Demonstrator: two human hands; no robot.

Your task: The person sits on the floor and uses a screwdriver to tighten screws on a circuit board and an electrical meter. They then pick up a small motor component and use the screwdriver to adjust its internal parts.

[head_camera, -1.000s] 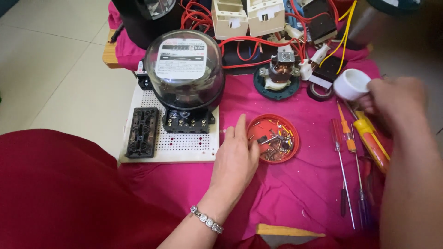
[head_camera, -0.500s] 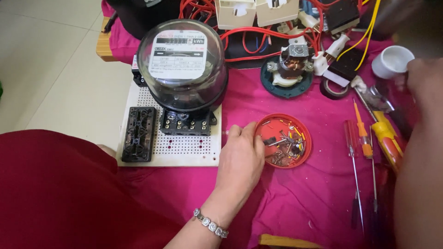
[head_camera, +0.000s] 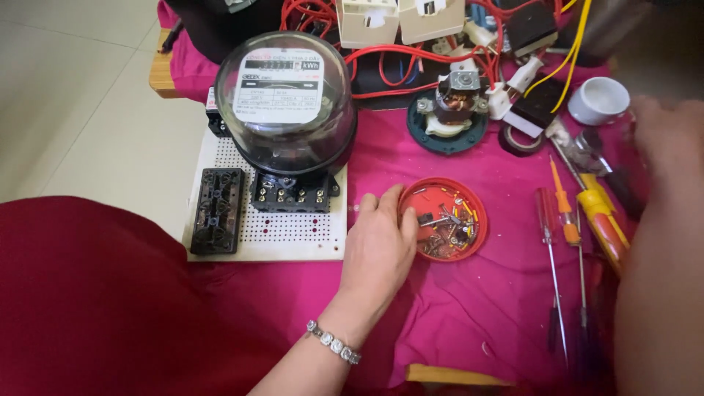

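Note:
My left hand (head_camera: 378, 246) lies palm down on the pink cloth (head_camera: 469, 308), holding nothing, its fingertips against the left rim of a round red lid (head_camera: 478, 213) that holds several small screws and metal bits. My right hand (head_camera: 671, 139) is blurred at the right edge, just right of a white cup (head_camera: 599, 99) and above the pliers and screwdrivers (head_camera: 568, 220); its fingers are hidden. A glass-domed electric meter (head_camera: 286, 103) stands on a white perforated board (head_camera: 293, 235), left of my left hand.
A black terminal block (head_camera: 216, 209) lies on the board's left side. Behind the lid are a small motor on a dark round base (head_camera: 449, 117), a roll of black tape (head_camera: 519, 139), white switch boxes (head_camera: 400, 20) and tangled red and yellow wires. Red fabric covers the lower left.
My right hand held the white cup a second ago; the cup now stands on the cloth and the hand is beside it. My left hand has stayed by the red lid.

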